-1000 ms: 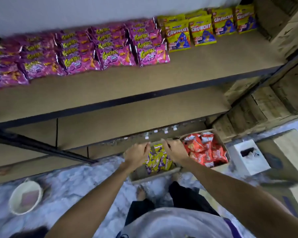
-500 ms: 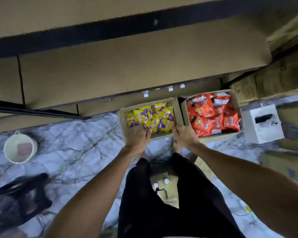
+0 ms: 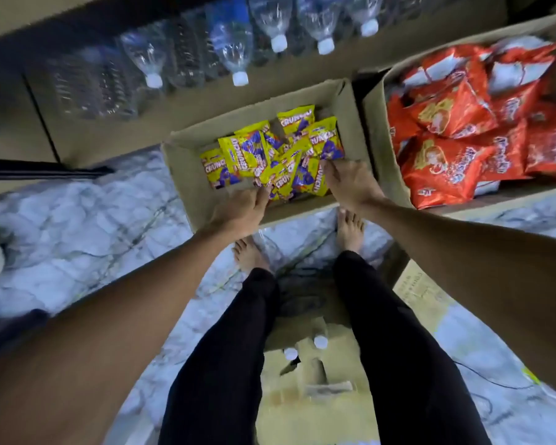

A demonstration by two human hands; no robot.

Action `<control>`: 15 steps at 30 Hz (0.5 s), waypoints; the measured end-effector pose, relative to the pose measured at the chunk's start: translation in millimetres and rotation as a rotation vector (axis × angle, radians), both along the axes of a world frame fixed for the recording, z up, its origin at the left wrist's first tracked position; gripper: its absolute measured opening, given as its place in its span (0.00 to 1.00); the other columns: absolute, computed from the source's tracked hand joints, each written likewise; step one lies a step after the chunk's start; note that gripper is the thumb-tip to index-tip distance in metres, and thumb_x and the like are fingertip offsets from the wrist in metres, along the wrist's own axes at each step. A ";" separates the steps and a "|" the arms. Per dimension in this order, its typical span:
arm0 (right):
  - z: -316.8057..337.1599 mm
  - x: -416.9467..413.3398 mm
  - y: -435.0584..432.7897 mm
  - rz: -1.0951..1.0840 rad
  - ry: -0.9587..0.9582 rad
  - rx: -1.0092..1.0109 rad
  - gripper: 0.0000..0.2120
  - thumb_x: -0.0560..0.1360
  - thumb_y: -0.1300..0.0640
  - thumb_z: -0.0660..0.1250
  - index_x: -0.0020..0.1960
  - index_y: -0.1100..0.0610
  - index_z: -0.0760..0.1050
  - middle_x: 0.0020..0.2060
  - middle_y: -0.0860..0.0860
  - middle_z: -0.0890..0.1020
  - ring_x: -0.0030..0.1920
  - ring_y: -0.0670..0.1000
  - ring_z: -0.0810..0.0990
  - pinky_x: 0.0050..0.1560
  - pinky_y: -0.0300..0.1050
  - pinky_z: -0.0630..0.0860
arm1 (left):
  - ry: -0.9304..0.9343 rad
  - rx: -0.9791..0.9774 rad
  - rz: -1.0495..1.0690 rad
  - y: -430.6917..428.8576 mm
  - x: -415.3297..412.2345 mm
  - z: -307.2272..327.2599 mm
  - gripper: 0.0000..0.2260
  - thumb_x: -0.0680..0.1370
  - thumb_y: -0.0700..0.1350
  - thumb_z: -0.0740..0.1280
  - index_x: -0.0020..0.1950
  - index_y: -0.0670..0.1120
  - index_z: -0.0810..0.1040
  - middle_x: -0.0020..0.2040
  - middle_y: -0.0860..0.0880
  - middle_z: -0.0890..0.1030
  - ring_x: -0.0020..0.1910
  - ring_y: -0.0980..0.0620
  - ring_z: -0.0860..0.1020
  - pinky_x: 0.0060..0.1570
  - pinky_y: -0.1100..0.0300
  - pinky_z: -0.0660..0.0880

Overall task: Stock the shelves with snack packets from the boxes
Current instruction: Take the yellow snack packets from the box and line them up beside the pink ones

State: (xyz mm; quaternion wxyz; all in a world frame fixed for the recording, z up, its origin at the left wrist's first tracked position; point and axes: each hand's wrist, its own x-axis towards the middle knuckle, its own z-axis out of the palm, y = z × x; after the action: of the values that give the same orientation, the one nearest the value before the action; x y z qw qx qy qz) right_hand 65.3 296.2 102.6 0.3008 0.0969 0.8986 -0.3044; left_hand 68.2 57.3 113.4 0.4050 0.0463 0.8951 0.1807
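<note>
Yellow snack packets [image 3: 270, 155] sit in the box [image 3: 187, 178] at 12 o'clock. Your right hand [image 3: 350, 183] lays straight, closed-up fingers on their 3 o'clock side. Your left hand [image 3: 241, 210] has its fingertips buried at 7, so I can't tell the grip.

The yellow-packet box [image 3: 187, 168] is open from above, flanked by the red-packet box [image 3: 379, 133] rightward and bottles [image 3: 231, 43] beyond.

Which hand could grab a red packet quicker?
Right, probably: the right hand is at the side of the yellow-packet box nearest the red packets; the left hand is farther away.
</note>
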 end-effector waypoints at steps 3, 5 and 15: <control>-48.7 -9.4 5.5 -0.028 0.067 0.006 0.25 0.85 0.48 0.54 0.30 0.53 0.60 0.26 0.51 0.68 0.27 0.54 0.69 0.34 0.43 0.63 | 0.047 -0.024 -0.029 1.9 -8.9 -53.3 0.22 0.85 0.56 0.48 0.46 0.44 0.74 0.40 0.45 0.76 0.44 0.41 0.79 0.48 0.47 0.76; -79.6 -13.3 7.8 0.009 0.084 -0.005 0.24 0.86 0.50 0.54 0.31 0.53 0.63 0.25 0.48 0.65 0.25 0.46 0.65 0.32 0.41 0.59 | 0.055 -0.013 -0.041 0.4 -16.1 -87.6 0.23 0.84 0.59 0.47 0.43 0.45 0.72 0.36 0.48 0.74 0.37 0.43 0.78 0.41 0.48 0.76; -186.3 -34.8 6.0 -0.080 -0.183 0.121 0.34 0.81 0.39 0.58 0.76 0.62 0.59 0.68 0.62 0.73 0.66 0.62 0.74 0.57 0.51 0.73 | 0.052 -0.021 -0.093 13.5 -49.9 -197.9 0.22 0.85 0.56 0.51 0.65 0.42 0.73 0.60 0.41 0.78 0.57 0.43 0.78 0.50 0.52 0.74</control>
State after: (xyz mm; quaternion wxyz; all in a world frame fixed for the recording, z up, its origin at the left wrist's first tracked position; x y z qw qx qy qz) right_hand 30.5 302.2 -83.7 0.3626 0.1783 0.8796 -0.2511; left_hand 18.3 70.8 -84.5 0.3899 0.0880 0.9042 0.1509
